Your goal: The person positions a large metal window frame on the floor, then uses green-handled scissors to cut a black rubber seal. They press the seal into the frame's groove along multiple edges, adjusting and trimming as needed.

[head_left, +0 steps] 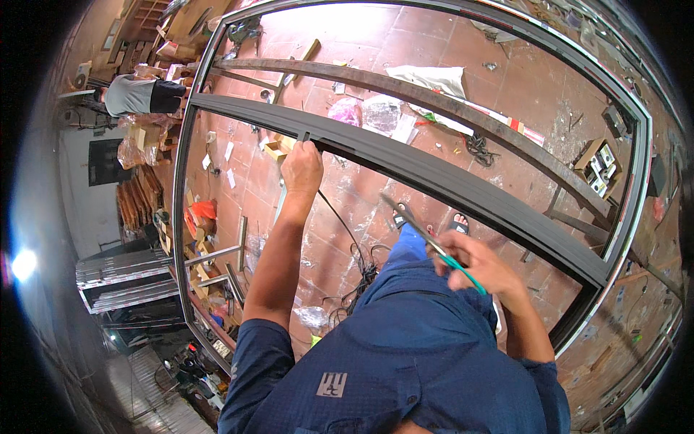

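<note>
A large dark grey metal frame (434, 172) spans the view in front of me, with a wide bar across its middle. At the left part of that bar, my left hand (302, 168) is closed, pinching a thin black strip (336, 215) at the bar's lower edge. The strip trails down to a loose tangle on the floor. My right hand (473, 262), lower and to the right, is wrapped round scissors with teal handles (463, 271). Their long, closed-looking blades point up and left, apart from the frame and the strip.
A brown beam (405, 100) runs beneath the frame. On the tiled floor lie plastic wrap (382, 112), a black cable coil (478, 150) and a box of parts (598, 168). A person in grey (137, 95) stands at the far left. Metal profiles (130, 278) are stacked left.
</note>
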`<state>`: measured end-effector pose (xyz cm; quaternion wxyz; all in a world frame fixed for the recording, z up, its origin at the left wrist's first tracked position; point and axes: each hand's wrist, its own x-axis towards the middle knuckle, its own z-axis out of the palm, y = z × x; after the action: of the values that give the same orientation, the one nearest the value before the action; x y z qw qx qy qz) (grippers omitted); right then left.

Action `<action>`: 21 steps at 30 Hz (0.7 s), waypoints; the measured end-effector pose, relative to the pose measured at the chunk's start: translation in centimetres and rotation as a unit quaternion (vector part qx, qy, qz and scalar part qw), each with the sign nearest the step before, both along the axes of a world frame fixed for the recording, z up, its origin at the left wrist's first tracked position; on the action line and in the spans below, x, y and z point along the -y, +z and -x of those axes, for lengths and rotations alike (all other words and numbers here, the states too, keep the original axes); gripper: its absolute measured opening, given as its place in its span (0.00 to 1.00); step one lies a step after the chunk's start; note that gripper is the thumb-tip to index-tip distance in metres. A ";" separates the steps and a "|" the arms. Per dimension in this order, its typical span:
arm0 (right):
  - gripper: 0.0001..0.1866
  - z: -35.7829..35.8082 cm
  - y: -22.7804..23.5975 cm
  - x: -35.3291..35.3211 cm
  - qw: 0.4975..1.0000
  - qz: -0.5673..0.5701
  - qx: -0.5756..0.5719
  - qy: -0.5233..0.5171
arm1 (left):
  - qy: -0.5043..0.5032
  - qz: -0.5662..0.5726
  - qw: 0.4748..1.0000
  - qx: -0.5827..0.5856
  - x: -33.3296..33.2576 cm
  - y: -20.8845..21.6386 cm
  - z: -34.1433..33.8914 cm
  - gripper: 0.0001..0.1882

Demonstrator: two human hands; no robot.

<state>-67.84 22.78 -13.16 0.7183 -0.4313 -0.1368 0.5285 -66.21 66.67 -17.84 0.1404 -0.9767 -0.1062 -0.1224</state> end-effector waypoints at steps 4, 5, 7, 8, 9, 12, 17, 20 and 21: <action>0.32 0.8 -3.4 -6.9 0.989 0.076 0.098 0.077 | 0.083 0.173 0.981 0.011 -0.5 0.5 0.8 0.09; 0.31 1.1 -4.3 -8.8 0.984 0.102 0.105 0.105 | 0.128 0.258 0.958 0.006 -1.9 -0.4 2.0 0.10; 0.31 1.4 -6.0 -12.3 0.988 0.109 0.049 0.099 | 0.198 0.403 0.893 0.006 -1.4 0.4 2.2 0.12; 0.34 1.6 -6.7 -14.1 0.991 0.099 0.036 0.085 | 0.207 0.434 0.877 0.012 -1.0 0.9 2.2 0.13; 0.37 1.7 -7.1 -15.9 0.993 0.088 0.025 0.076 | 0.218 0.464 0.859 0.021 -0.8 1.4 2.5 0.13; 0.43 1.7 -8.1 -19.7 0.996 0.063 -0.014 0.060 | 0.204 0.539 0.816 0.049 -0.2 2.5 2.3 0.11; 0.47 0.9 -8.5 -22.7 0.997 0.044 -0.041 0.043 | 0.197 0.574 0.793 0.038 0.0 3.7 1.6 0.10; 0.47 0.2 -8.2 -23.3 0.998 0.026 -0.049 0.041 | 0.177 0.574 0.799 0.025 -0.3 3.7 1.7 0.09; 0.47 0.1 -8.3 -23.5 0.998 0.024 -0.046 0.034 | 0.178 0.576 0.798 0.016 -0.6 3.5 1.7 0.09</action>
<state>-67.93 46.28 -21.44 0.6945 -0.4190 -0.1057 0.5753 -67.88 67.29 -14.33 -0.4304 -0.8394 -0.3309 -0.0270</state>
